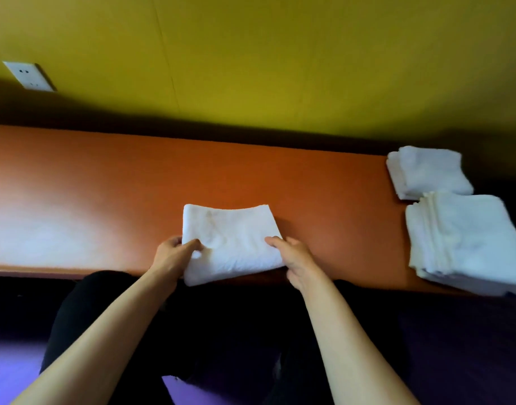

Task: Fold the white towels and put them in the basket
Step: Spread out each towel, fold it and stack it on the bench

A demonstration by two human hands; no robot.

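A folded white towel [231,241] lies at the near edge of the orange table [104,182], its front corner hanging slightly over the edge. My left hand [174,254] grips its left side, thumb on top and fingers underneath. My right hand [294,257] grips its right side the same way. No basket is in view.
Two stacks of white towels sit at the table's right end: a smaller stack [426,171] at the back and a larger stack [467,241] in front. A yellow wall with a white socket [30,76] rises behind the table. My dark-clothed legs are below the table's edge.
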